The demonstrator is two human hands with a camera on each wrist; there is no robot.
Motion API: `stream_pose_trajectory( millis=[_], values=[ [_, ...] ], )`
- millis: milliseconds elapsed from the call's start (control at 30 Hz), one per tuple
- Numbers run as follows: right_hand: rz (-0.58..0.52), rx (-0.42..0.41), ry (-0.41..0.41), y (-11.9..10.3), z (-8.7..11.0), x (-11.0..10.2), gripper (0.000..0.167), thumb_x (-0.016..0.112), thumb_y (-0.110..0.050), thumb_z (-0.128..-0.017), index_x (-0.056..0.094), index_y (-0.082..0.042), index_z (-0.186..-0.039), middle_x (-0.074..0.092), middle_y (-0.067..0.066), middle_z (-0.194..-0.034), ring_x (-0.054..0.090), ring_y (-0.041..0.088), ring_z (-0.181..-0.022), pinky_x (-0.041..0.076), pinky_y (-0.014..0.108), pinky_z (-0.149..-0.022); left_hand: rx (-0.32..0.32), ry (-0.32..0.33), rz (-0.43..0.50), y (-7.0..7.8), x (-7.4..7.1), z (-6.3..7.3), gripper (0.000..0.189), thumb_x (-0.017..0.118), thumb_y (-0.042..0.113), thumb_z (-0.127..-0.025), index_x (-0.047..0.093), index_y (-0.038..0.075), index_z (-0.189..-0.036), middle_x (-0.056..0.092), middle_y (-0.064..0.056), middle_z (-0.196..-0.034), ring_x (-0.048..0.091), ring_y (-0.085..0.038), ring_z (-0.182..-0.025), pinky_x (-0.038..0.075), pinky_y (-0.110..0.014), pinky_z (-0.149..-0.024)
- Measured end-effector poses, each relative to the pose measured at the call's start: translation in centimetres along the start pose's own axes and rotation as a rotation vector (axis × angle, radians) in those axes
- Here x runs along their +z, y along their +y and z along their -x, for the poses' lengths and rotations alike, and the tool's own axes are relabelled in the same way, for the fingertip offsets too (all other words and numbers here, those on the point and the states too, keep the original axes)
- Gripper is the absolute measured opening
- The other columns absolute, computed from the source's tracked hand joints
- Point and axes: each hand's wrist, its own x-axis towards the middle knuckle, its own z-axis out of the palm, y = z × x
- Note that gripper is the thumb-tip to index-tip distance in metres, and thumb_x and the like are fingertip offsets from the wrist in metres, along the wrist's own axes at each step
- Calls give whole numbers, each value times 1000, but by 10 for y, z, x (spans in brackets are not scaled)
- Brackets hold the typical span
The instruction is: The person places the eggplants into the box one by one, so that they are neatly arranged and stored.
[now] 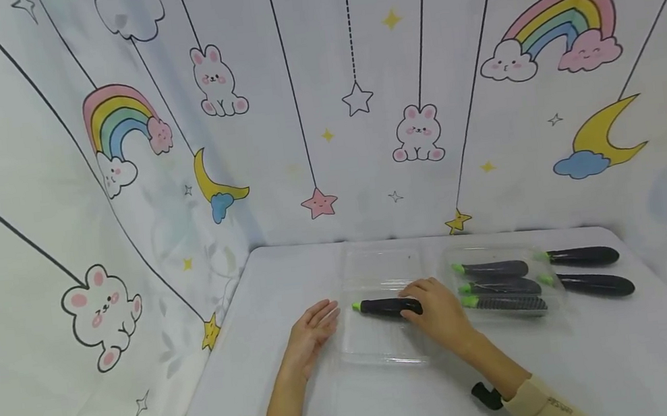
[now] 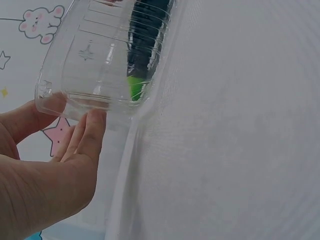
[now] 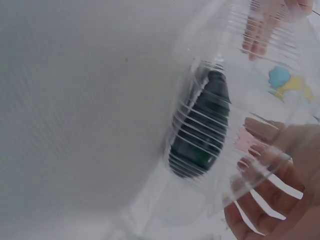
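A dark eggplant (image 1: 380, 307) with a green stem end lies in a clear plastic tray (image 1: 379, 352), its stem pointing left. My right hand (image 1: 442, 315) hovers over the eggplant's thick end, overlapping it in the head view. The right wrist view shows that hand's fingers (image 3: 262, 131) loosely bent and spread above the eggplant (image 3: 200, 125), with a gap between. Beside the tray's left edge is my left hand (image 1: 313, 335), fingers extended. In the left wrist view its fingertips (image 2: 95, 114) are right at the rim of the tray (image 2: 75, 65).
A second clear tray (image 1: 559, 320) to the right holds three eggplants (image 1: 499, 270), stems pointing left. Two more eggplants (image 1: 585, 257) lie on the white table (image 1: 274, 282) beyond its right side. A cloth (image 1: 359, 164) printed with rabbits and rainbows hangs behind the table.
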Motion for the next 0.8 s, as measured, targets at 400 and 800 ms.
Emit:
stream_pose_trajectory(
  millis=[400,800],
  values=[
    [6,19,103,10,-6,-42,27,89,-25,-85,79,-16,-109,75,4,-114,70,26,-86,58,39,-60,1,6,16,0,1,0,64,56,-13,-98,30,-8,-158,37,-29,-161,43,-36,-148,47,-34,-113],
    [-14,143,108,36,1,-91,21,83,-20,-90,80,-12,-110,75,9,-118,67,36,-115,57,57,-86,-5,-3,25,1,0,0,66,56,-13,-98,30,-8,-158,36,-29,-162,41,-36,-149,48,-30,-110]
  ],
)
